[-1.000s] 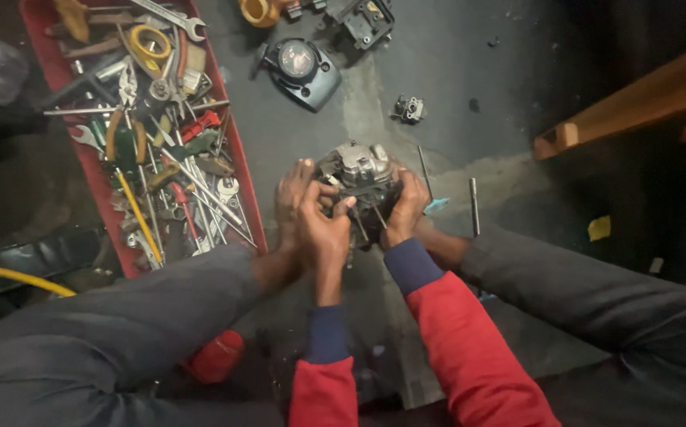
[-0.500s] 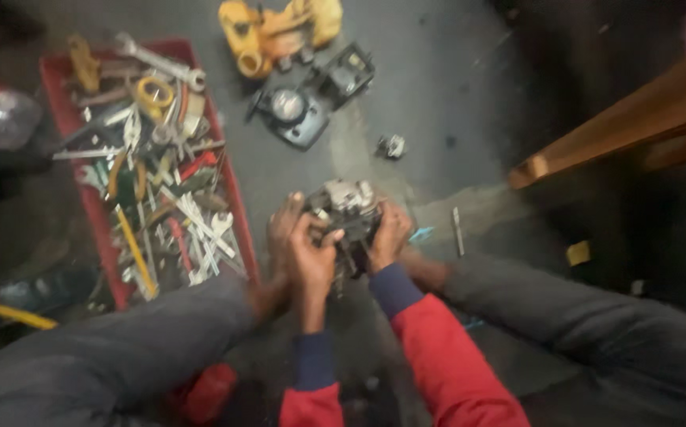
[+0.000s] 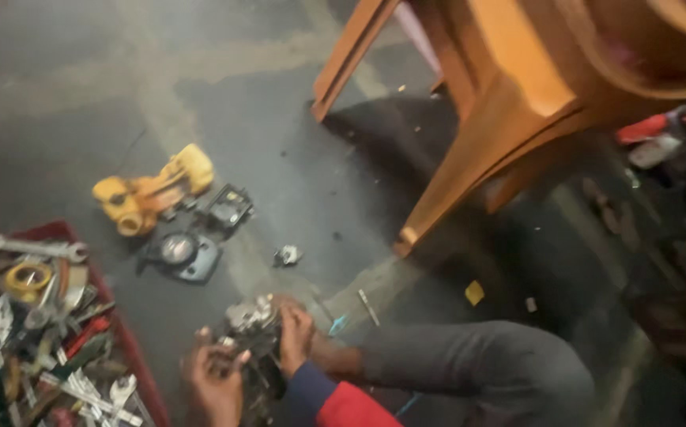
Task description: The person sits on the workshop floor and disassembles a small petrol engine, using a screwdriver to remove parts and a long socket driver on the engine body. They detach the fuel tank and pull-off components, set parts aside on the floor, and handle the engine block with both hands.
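Low in the view, both my hands hold a small grey metal engine part (image 3: 250, 323) over the concrete floor. My left hand (image 3: 215, 379) grips its near left side, fingers curled around it. My right hand (image 3: 295, 336) clasps its right side; my red sleeve with a dark blue cuff (image 3: 323, 399) runs off the bottom edge. The underside of the part is hidden by my hands. The picture is blurred by head motion.
A red tray (image 3: 133, 356) full of wrenches, pliers and a tape roll lies at lower left. A yellow machine housing (image 3: 149, 194), a dark round cover (image 3: 179, 253) and a small metal piece (image 3: 287, 255) lie on the floor. An orange plastic chair (image 3: 517, 103) stands at upper right. My grey trouser knee (image 3: 477, 368) is at lower right.
The view has tilted up and away, so my hands and the tray dropped toward the bottom edge and the orange chair came into view. Both hands keep hold of the engine part.
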